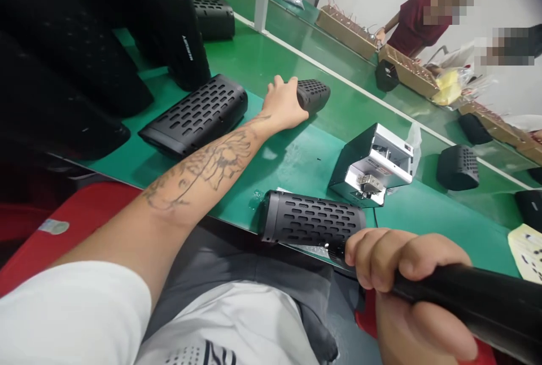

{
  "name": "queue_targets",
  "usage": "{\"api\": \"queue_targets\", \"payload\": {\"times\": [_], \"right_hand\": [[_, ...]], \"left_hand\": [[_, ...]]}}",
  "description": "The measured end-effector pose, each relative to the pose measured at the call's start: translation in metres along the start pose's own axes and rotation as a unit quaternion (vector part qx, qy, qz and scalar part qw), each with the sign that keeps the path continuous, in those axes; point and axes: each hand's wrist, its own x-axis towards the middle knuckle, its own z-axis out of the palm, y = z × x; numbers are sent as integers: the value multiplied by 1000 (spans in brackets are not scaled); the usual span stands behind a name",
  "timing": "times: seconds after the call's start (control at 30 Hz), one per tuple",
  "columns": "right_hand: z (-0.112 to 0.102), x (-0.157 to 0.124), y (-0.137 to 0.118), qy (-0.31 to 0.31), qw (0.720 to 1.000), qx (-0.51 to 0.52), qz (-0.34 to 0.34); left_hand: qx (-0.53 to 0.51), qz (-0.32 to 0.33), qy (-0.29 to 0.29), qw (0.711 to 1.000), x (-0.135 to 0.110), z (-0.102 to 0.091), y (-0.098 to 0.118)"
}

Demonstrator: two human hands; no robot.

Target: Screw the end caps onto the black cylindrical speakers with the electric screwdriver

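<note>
My left hand (pixel 283 102) reaches across the green table, its fingers closed round the near end of a black housing with slotted holes (pixel 317 92). In my right hand (pixel 406 257) is a black, tube-shaped electric screwdriver (pixel 478 291), its front end pointing left. Close to that front end lies another slotted black housing (pixel 315 218), at the table's near edge; whether the tip touches it I cannot tell. A third slotted housing (pixel 199 111) rests to the left of my left forearm.
A silver and black screw feeder (pixel 375 164) stands right of centre on the green table (pixel 292 156). Tall black speaker cases (pixel 169 20) crowd the left. Across the line are more black housings (pixel 458 167), cardboard boxes (pixel 347 31) and a co-worker in a red shirt (pixel 417 23).
</note>
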Motion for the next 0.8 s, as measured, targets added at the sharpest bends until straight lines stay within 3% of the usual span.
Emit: {"api": "queue_targets", "payload": {"times": [0.17,0.33,0.43,0.5,0.57,0.67,0.8], "right_hand": [[7,8,0,-62,998,3,-18],[4,21,2,-126,992,1,-29],[4,20,2,-127,991,3,-42],[4,17,2,-132,990,4,-47],[4,15,3,-137,989,5,-50],[4,14,5,-144,988,9,-51],[7,12,10,-158,986,11,-46]], "left_hand": [[11,19,13,1000,-87,-32,-44],[5,30,34,999,-140,-31,-68],[-32,132,58,989,-175,-28,-73],[-111,244,9,963,-202,-27,-77],[-175,319,-87,928,-225,-23,-82],[-192,337,-173,905,-243,-14,-89],[-187,342,-172,905,-243,-4,-92]]}}
